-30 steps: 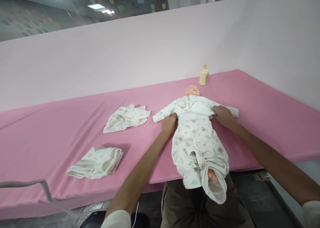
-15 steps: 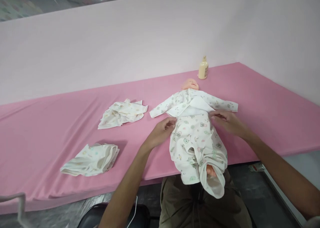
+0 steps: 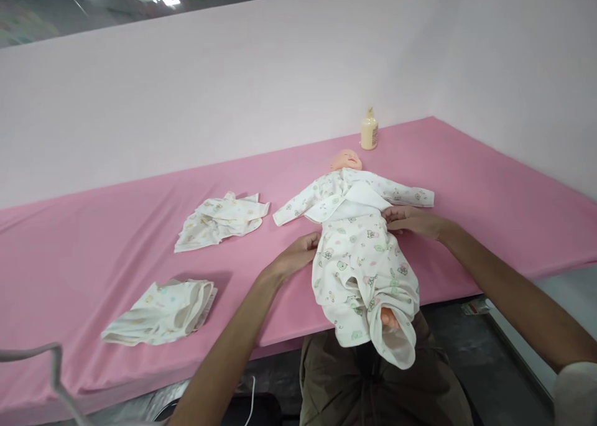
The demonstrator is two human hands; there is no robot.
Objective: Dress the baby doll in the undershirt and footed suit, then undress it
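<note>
A baby doll (image 3: 347, 160) lies on its back, its head toward the wall. It wears a white printed baby shirt (image 3: 326, 193) with both sleeves spread out. White printed baby pants (image 3: 359, 258) cover its lower body, and a bit of a foot shows inside one leg opening past the table edge. My left hand (image 3: 298, 254) is closed at the left side of the pants, just below the waistband. At the right end of the waistband, my right hand (image 3: 411, 221) has its fingers bent onto the cloth. Some fingertips are hidden by the fabric.
A pump bottle (image 3: 369, 132) stands behind the doll's head near the wall (image 3: 233, 90). To the left on the pink table cover (image 3: 261, 270) lie a loosely folded baby garment (image 3: 221, 221) and another folded garment (image 3: 161, 312). A grey bent tube (image 3: 53, 364) crosses the lower left corner.
The view has shifted slightly, so the doll and bottle appear a little further left. My left hand sits slightly lower along the pants' side; my right hand stays at the waistband.
</note>
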